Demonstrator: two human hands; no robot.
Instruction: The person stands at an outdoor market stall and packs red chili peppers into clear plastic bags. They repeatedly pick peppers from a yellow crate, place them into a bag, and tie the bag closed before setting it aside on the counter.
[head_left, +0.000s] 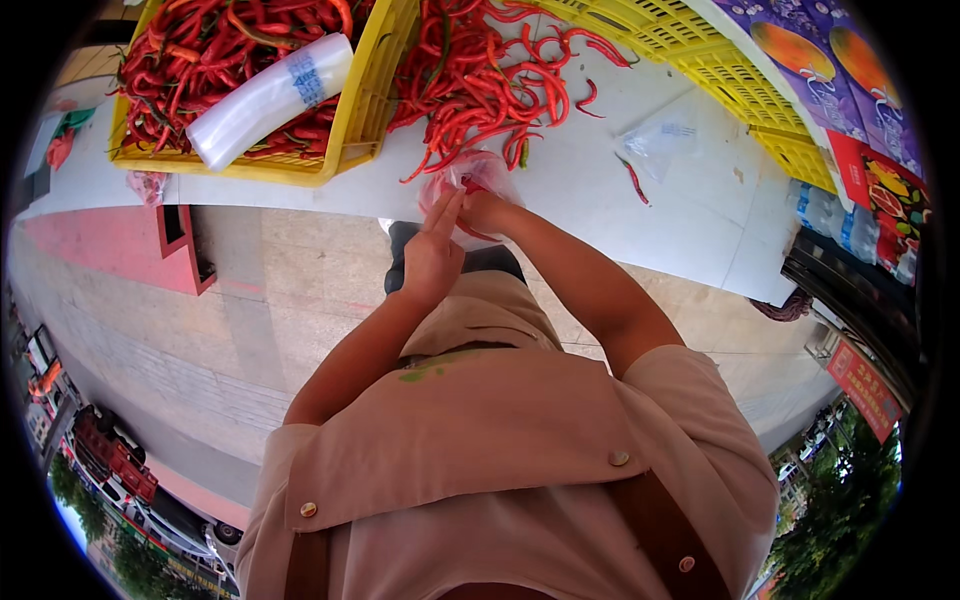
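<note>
A thin clear plastic bag (511, 171) with red chili peppers in it is at the table's near edge, in both hands. My left hand (436, 253) grips the bag's left side, its fingers stretched forward. My right hand (487, 210) is curled against the bag, close to my left fingertips; its own fingertips are partly hidden. Red shows through the film beside and beneath the hands. Just beyond, a loose heap of long red chili peppers (480, 90) is spread over the white tabletop (600, 202).
Left of the heap, a yellow plastic crate (352, 127) holds many chilies, with a roll of plastic bags (270, 101) on top. An empty clear bag (660, 139) and a single chili (634, 180) lie to the right. More yellow crates (712, 75) and water bottles (836, 217) stand along the right side.
</note>
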